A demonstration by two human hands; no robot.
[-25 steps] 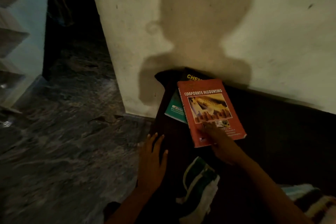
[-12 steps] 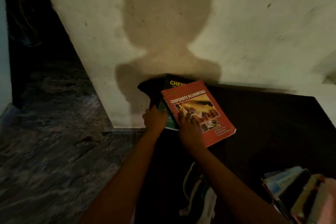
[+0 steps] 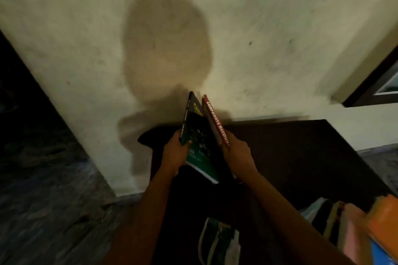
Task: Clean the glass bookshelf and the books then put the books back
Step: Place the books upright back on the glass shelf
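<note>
Hands reach out ahead of us on two bare forearms, each closed on a book held up on edge just in front of the pale wall (image 3: 269,28). Our left hand (image 3: 174,155) wraps the spine side of the dark green book (image 3: 199,135), thumb tip lying on its cover and the other fingers curled behind it. Our right hand (image 3: 237,154) clasps the lower end of the red book (image 3: 217,123), knuckles toward us. How its fingers lie on the far side we cannot tell.

Both books stand steeply tilted and side by side, over the near left corner of the dark mat (image 3: 305,153) that lies against the wall. Whether they touch each other we cannot tell.

Lettering is only partly readable: yellow "CHE" on the green cover, the rest cut off by the red book, and "CORPORATE ACCOUN" running down the red one until our hand covers it. Everything is soft with blur. A green and white cloth (image 3: 217,241) lies between our forearms at the bottom edge, and a stack of books (image 3: 353,230) is cut off at the lower right corner. A head-and-shoulders shadow (image 3: 165,54) falls on the wall.
</note>
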